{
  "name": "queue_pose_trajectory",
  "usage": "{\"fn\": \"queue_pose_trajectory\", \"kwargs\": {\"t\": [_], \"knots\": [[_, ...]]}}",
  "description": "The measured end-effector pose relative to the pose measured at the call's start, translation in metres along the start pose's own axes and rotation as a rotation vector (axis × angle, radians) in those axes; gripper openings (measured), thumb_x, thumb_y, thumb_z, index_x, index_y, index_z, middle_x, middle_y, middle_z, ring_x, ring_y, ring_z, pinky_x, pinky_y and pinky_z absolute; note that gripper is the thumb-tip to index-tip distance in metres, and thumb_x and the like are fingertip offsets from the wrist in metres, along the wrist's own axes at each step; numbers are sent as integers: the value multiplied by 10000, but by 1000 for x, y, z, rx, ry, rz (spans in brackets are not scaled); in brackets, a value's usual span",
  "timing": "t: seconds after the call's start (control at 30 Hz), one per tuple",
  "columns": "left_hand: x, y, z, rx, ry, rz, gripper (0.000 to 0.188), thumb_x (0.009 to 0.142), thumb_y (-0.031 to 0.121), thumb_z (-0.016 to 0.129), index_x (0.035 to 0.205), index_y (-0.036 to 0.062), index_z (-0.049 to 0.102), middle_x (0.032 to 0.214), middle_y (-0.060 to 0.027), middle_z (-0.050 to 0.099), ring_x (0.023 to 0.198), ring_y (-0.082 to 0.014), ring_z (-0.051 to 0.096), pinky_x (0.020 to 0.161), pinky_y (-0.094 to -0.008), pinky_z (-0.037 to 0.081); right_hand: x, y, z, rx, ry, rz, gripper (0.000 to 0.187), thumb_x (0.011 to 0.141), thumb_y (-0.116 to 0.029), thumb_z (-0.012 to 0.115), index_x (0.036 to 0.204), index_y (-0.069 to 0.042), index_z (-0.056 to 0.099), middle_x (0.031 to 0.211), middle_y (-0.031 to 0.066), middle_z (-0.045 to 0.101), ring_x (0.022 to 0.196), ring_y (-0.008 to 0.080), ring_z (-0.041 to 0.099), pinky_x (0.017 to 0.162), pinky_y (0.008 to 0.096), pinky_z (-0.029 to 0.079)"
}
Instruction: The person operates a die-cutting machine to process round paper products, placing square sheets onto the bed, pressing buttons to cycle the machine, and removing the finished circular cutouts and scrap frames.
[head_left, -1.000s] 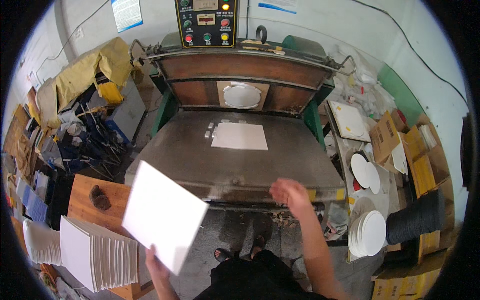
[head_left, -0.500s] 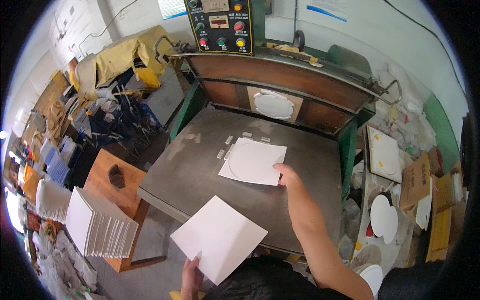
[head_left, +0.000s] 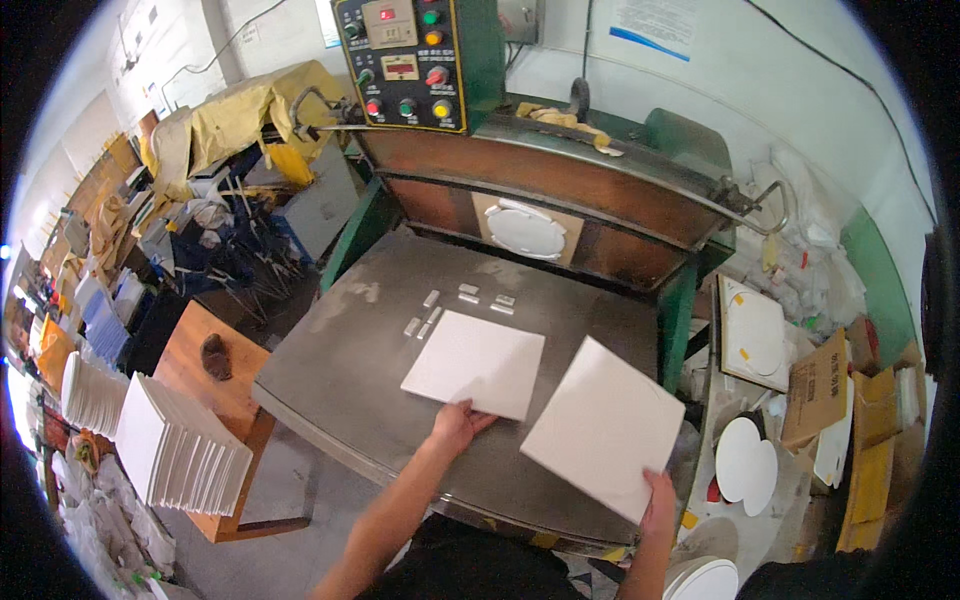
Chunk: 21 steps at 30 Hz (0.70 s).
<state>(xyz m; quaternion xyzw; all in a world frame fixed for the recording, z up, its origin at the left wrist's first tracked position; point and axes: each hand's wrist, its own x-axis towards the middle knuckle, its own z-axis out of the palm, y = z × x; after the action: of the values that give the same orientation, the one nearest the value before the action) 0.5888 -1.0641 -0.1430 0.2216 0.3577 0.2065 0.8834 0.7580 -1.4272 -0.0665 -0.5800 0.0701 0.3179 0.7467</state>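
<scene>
A square white board (head_left: 478, 360) lies on the dark press bed (head_left: 330, 350), close to several small light blocks (head_left: 430, 298) at its far left. My left hand (head_left: 460, 425) pinches its near edge, thumb on top and fingers beneath. To the right, a second white board (head_left: 605, 425) hangs tilted over the bed's front right. My right hand (head_left: 658, 505) holds it by the lower right corner, the fingers partly hidden behind it.
Behind the bed rises the press's upper plate (head_left: 430, 205), with a white oval form (head_left: 525, 230) fixed to it. A control panel (head_left: 405, 70) stands above. Stacked white boards (head_left: 180, 450) sit on a wooden stool (head_left: 215, 395) at left. White rounded cutouts (head_left: 745, 468) lie right.
My left hand has brought its board onto the bed. My right hand has drawn the other board, marked with a round outline, off the blocks toward the right and nearer me. The view has shifted slightly.
</scene>
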Motion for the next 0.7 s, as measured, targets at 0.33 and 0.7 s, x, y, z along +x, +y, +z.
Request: {"fn": "queue_pose_trajectory", "kwargs": {"t": [0.33, 0.7], "knots": [[31, -10, -37, 779, 165, 257, 541, 885, 251, 598, 1329, -21, 452, 1287, -243, 531, 1223, -354, 511, 1035, -474, 432, -116, 74, -61, 106, 274, -159, 569, 867, -92, 595, 1393, -5, 396, 1278, 172, 556, 1071, 311, 582, 957, 404, 462], [106, -34, 79, 2200, 23, 618, 724, 848, 320, 585, 1483, 84, 329, 1541, -137, 313, 1461, -349, 184, 1136, -651, 93, -217, 50, 43, -215, 481, -382, 480, 855, -78, 562, 1309, 55, 483, 1148, 167, 623, 1006, 230, 599, 914, 349, 451]]}}
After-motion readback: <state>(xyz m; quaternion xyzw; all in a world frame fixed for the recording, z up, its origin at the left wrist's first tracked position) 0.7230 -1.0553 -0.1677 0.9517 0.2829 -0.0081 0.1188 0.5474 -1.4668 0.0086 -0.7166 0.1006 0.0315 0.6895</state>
